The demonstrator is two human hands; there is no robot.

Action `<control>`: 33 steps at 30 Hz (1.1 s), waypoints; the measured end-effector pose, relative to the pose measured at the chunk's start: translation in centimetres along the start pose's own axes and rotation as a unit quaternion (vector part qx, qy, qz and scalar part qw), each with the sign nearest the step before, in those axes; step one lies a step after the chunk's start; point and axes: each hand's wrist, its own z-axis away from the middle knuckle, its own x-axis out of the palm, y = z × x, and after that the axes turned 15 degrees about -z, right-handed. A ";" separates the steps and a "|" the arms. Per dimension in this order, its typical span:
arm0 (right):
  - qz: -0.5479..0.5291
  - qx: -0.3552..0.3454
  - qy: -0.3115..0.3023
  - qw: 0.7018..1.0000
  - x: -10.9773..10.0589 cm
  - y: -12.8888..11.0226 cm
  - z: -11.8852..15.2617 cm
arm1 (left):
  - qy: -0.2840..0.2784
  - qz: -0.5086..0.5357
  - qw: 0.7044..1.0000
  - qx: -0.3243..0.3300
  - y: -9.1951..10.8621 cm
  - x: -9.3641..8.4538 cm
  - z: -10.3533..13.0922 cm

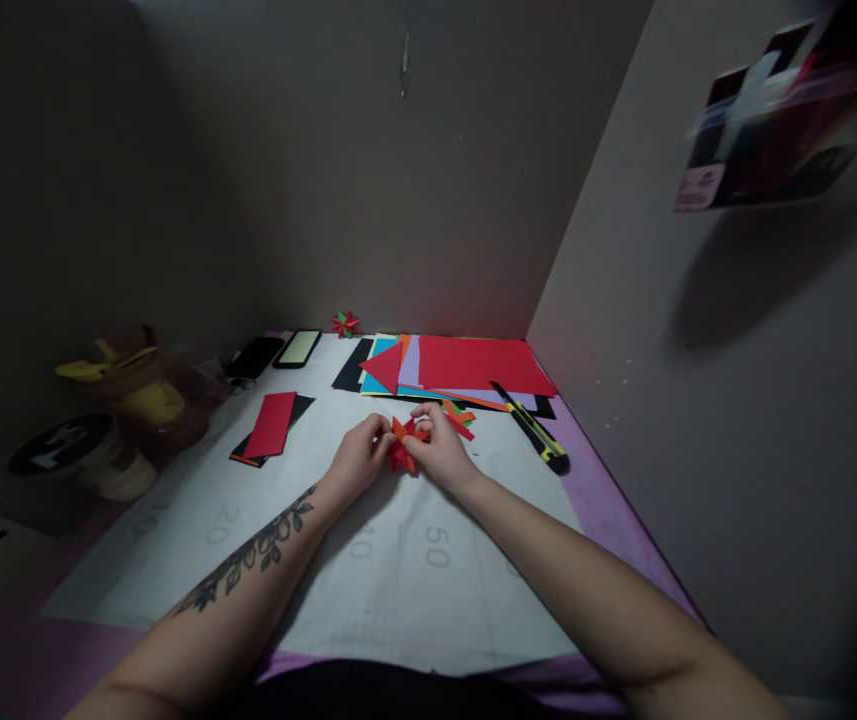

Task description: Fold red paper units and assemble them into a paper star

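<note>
Between both hands, over the middle of the white sheet, is a red and orange folded paper star [402, 457]. My left hand [360, 450] pinches its left side with closed fingers. From the right, my right hand [439, 447] grips the star too, thumb and fingers curled at its edge; some of the folds are hidden behind the fingertips. Just beyond my right hand lie loose orange, green and red paper strips [461, 417]. A finished-looking red and green paper star [345, 323] sits at the back of the table.
Coloured paper sheets [484, 365] are stacked at the back, beside a yellow-black box cutter [533, 430]. Red and black paper pieces [270, 425] lie at left, near a phone [298, 348]. Containers [150, 400] stand far left. A wall [623, 400] borders the right.
</note>
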 end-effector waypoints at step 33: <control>0.021 -0.007 0.066 0.998 -0.1 0.7 -0.4 | 0.001 -0.050 0.999 0.009 -0.7 -0.5 -0.3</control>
